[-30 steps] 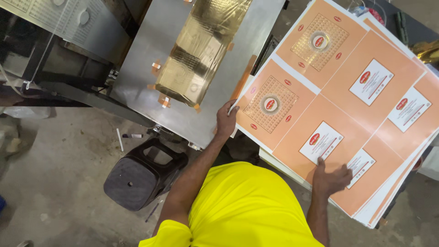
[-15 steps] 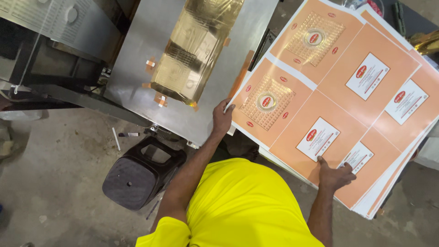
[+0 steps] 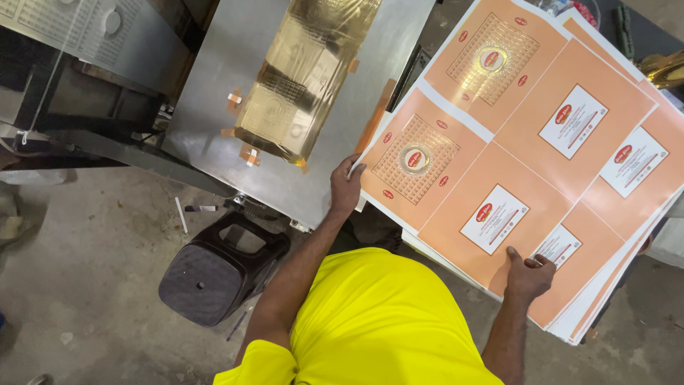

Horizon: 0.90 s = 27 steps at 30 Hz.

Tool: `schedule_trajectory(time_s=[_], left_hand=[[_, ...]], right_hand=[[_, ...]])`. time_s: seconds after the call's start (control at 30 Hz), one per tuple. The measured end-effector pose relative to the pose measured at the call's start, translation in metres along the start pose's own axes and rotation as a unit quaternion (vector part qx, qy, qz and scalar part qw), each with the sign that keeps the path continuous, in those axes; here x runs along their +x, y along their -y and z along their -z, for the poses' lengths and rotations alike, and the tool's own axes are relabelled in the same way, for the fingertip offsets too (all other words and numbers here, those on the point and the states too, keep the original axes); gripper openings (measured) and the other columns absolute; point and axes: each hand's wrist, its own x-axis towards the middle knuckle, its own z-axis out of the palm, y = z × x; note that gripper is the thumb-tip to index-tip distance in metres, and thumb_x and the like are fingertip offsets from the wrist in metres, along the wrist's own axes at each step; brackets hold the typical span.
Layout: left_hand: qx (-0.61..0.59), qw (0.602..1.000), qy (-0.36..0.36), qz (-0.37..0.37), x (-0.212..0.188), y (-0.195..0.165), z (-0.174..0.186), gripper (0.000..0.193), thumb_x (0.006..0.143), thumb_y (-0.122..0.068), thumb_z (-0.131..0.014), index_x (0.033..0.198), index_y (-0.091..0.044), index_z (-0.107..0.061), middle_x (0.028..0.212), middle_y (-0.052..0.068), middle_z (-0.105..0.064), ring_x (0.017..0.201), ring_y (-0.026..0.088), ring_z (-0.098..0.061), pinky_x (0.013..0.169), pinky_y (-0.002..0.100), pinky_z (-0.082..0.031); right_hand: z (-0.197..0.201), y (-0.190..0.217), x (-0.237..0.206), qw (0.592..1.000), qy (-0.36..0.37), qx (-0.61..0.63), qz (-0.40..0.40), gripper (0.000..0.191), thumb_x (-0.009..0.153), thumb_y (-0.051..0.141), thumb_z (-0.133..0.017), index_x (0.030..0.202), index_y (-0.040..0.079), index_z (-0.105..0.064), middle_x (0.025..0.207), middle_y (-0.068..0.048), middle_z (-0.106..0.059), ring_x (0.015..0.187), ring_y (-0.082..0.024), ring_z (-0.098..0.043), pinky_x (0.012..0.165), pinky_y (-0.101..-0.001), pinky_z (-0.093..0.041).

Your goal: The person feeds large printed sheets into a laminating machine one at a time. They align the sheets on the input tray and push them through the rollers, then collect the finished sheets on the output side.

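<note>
Left hand (image 3: 347,187) is pinching the near corner of the top orange printed sheet (image 3: 499,142), while the right hand (image 3: 529,274) rests flat on its lower edge, fingers spread, not gripping. The sheet sits on a stack (image 3: 605,299) between the hands. It looks light, floppy and slick, so edges are probably the best grab. The metal plate (image 3: 214,128) with gold foil (image 3: 306,78) is just beyond the left hand.
</note>
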Motion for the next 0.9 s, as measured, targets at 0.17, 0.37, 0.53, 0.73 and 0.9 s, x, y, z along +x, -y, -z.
schedule_trajectory(time_s=[0.17, 0.37, 0.53, 0.73, 0.9], left_hand=[[0.012, 1.0, 0.005, -0.006, 0.002, 0.003, -0.001, 0.028, 0.098, 0.002, -0.062, 0.125, 0.007, -0.066, 0.111, 0.01, -0.074, 0.102, 0.012, -0.066, 0.091, 0.027, -0.053], [-0.015, 0.999, 0.036, 0.012, 0.009, 0.015, 0.0, 0.038, 0.097, 0.003, -0.061, 0.135, 0.006, -0.06, 0.122, 0.013, -0.072, 0.112, 0.015, -0.067, 0.097, 0.028, -0.052], [0.044, 0.997, 0.045, 0.048, 0.007, 0.014, 0.004, 0.049, 0.092, 0.003, -0.065, 0.139, 0.005, -0.056, 0.126, 0.016, -0.07, 0.116, 0.02, -0.067, 0.098, 0.031, -0.052], [0.146, 0.988, 0.039, 0.026, -0.002, -0.008, 0.013, 0.047, 0.087, 0.005, -0.065, 0.134, 0.003, -0.061, 0.124, 0.019, -0.072, 0.116, 0.026, -0.069, 0.099, 0.035, -0.052], [0.172, 0.985, -0.026, 0.021, 0.016, -0.024, 0.025, 0.034, 0.094, 0.0, -0.063, 0.128, 0.001, -0.066, 0.112, 0.019, -0.076, 0.103, 0.026, -0.074, 0.091, 0.036, -0.055]], right_hand=[[0.005, 0.001, 0.007, 1.0, 0.021, 0.004, 0.007, 0.046, 0.083, 0.021, -0.093, 0.111, -0.003, -0.065, 0.092, -0.009, -0.068, 0.081, -0.019, -0.065, 0.073, -0.0358, -0.054], [0.005, -0.001, 0.013, 0.996, 0.008, 0.089, -0.001, 0.035, 0.094, 0.018, -0.085, 0.11, -0.006, -0.064, 0.097, -0.008, -0.066, 0.084, -0.017, -0.06, 0.072, -0.0334, -0.052], [0.006, 0.0, 0.02, 0.981, 0.037, 0.187, -0.034, 0.035, 0.098, 0.015, -0.08, 0.118, -0.006, -0.061, 0.095, -0.006, -0.058, 0.082, -0.015, -0.053, 0.07, -0.0318, -0.047], [0.024, 0.001, 0.023, 0.966, 0.184, 0.168, -0.072, 0.048, 0.095, 0.023, -0.082, 0.126, -0.008, -0.063, 0.107, -0.015, -0.069, 0.087, -0.018, -0.063, 0.074, -0.0313, -0.05], [0.008, 0.025, 0.013, 0.942, 0.249, 0.223, -0.026, 0.045, 0.097, 0.019, -0.078, 0.132, -0.004, -0.063, 0.117, -0.01, -0.07, 0.097, -0.016, -0.064, 0.082, -0.0307, -0.051]])
